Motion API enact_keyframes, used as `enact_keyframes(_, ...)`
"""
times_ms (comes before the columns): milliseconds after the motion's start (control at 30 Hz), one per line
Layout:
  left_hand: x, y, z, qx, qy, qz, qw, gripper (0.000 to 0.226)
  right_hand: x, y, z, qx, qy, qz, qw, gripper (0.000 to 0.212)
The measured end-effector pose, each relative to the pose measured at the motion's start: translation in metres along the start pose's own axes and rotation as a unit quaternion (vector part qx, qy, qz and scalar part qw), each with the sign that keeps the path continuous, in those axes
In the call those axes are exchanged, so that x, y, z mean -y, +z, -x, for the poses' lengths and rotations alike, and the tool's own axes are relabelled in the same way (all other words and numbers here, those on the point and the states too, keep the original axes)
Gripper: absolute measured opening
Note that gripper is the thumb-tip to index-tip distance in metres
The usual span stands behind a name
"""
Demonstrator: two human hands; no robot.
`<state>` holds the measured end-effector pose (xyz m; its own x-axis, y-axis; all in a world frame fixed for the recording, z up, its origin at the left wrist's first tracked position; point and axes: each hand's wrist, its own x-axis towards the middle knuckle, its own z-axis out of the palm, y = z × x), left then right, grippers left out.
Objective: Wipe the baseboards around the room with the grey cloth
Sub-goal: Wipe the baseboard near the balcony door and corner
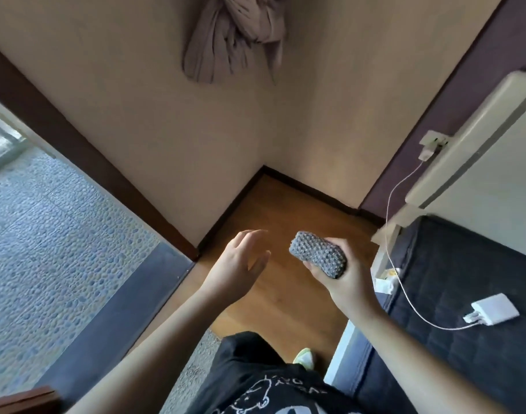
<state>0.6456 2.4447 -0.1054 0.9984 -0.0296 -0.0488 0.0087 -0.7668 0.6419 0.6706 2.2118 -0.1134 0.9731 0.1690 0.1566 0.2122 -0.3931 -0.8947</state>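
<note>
Black shirt point(264, 389) at frame bottom, right hand point(342, 282) gripped the folded grey cloth point(318, 253) mid-frame, left hand point(241, 264) spread empty, dark baseboards point(229, 210) in the corner above.

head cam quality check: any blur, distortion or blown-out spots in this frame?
Head view: strong wide-angle distortion, with the walls and dark baseboard splaying outward from the corner. The left hand has softly blurred fingertips; the right hand and grey cloth are sharper. The brightest patch is the window area at far left, near washed out. Lighting is otherwise soft, with no hard shadows.
</note>
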Motion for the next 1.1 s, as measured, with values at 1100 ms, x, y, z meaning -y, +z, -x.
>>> enact_keyframes(1100,0.169,0.028,-0.291,-0.075,-0.293,-0.125,0.945,0.060,-0.148,0.134,-0.481,0.237,0.009,-0.004,0.972,0.048)
